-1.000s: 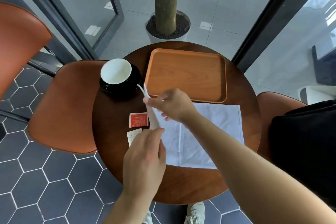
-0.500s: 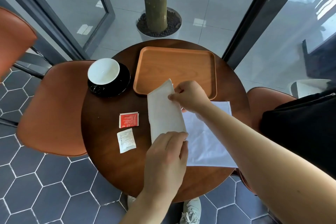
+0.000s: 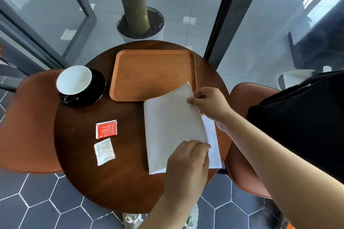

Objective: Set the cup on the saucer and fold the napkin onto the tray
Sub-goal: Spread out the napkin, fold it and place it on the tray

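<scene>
A white napkin [image 3: 171, 126] lies folded over on the round wooden table [image 3: 83, 154], its far corner overlapping the near edge of the orange wooden tray [image 3: 154, 74]. My right hand [image 3: 210, 104] pinches the napkin's far right corner. My left hand [image 3: 188, 165] pinches its near right corner. A strip of the lower layer shows to the right of the fold. The white cup [image 3: 74, 80] stands on the black saucer [image 3: 96, 87] at the table's left.
A red sachet [image 3: 106, 128] and a white sachet [image 3: 104, 151] lie left of the napkin. Orange chairs [image 3: 28, 121] flank the table on both sides. A black bag [image 3: 301, 117] rests on the right chair. A potted tree trunk [image 3: 134, 2] stands behind the table.
Both hands carried the napkin's left edge up and over to the right, and the flap now lies nearly flat on the lower half. The view shifted slightly.
</scene>
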The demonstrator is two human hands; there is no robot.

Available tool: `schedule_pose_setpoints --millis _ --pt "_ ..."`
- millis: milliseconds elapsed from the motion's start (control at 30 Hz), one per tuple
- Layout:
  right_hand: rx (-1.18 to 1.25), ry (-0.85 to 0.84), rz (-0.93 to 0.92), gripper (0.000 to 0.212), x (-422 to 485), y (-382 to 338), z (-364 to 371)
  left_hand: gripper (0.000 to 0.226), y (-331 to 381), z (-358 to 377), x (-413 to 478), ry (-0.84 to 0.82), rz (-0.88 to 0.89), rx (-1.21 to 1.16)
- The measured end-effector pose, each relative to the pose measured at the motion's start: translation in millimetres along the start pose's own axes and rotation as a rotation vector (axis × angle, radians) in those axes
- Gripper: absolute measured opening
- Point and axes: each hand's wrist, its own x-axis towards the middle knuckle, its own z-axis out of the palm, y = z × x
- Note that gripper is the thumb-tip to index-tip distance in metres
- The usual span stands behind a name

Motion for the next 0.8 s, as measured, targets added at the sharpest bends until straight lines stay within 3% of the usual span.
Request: schedule_pose_setpoints --millis 467,600,700,800 --pt "0.019 0.194 0.162 0.012 -8 76 -17 0.015 12 51 -4 -0.132 0.083 0.005" --pt "-0.173 0.203 0.156 0.016 -7 81 -15 0.008 9 51 -3 -0.167 0.104 -0.014" --pt "-0.336 0.197 0.105 0.017 -12 86 -16 0.022 -5 46 3 -0.167 0.039 0.0" --pt "-0.442 0.241 0.014 0.028 -24 93 -13 0.031 -44 35 17 -0.132 -0.007 0.165"
